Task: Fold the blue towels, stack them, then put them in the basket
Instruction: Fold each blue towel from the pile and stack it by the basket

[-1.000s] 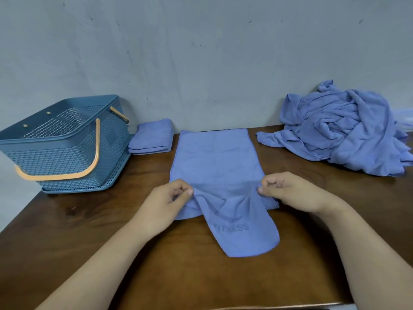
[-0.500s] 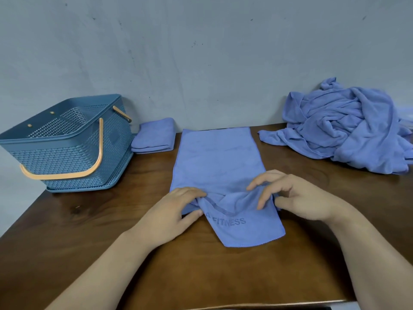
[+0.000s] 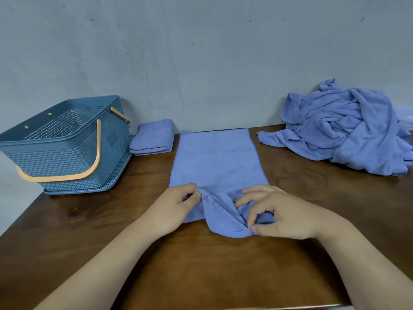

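A long blue towel [image 3: 215, 157] lies flat in the middle of the wooden table, its near end bunched and turned up. My left hand [image 3: 176, 208] pinches the towel's near left edge. My right hand [image 3: 281, 214] pinches the bunched near end at its right side. One folded blue towel [image 3: 153, 137] lies at the back beside the blue basket [image 3: 64, 148], which stands at the left with orange handles. A heap of unfolded blue towels [image 3: 348, 128] sits at the back right.
The brown wooden table [image 3: 201, 271] runs up to a grey wall at the back. Its left edge passes just under the basket, and its front edge shows at the bottom right.
Both hands have drawn the towel's near end away from me, so the printed end has rolled up and the towel looks shorter. My right hand moved left and took a new pinch.
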